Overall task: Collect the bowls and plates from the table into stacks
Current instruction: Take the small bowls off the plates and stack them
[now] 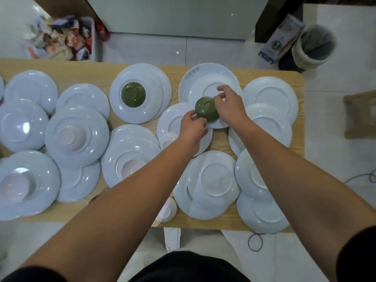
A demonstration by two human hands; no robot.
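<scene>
Bare forearms (142, 180) crossed the table (81, 66); left hand (192, 125) and right hand (231, 107) gripped an inverted green bowl (206, 109) above white plates (203, 84).

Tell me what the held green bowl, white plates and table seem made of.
The green bowl looks matte olive with a dull sheen: likely melamine or plastic, maybe glazed ceramic. The white plates are glossy with sharp light spots: glazed porcelain or hard melamine. The table shows pale wood grain, probably laminate or veneer.

Pale tiled floor (335, 169), light wood table (91, 68), wooden stool (358, 98) at right, litter-filled bin (61, 37) far left, grey wall panel (162, 15).
</scene>
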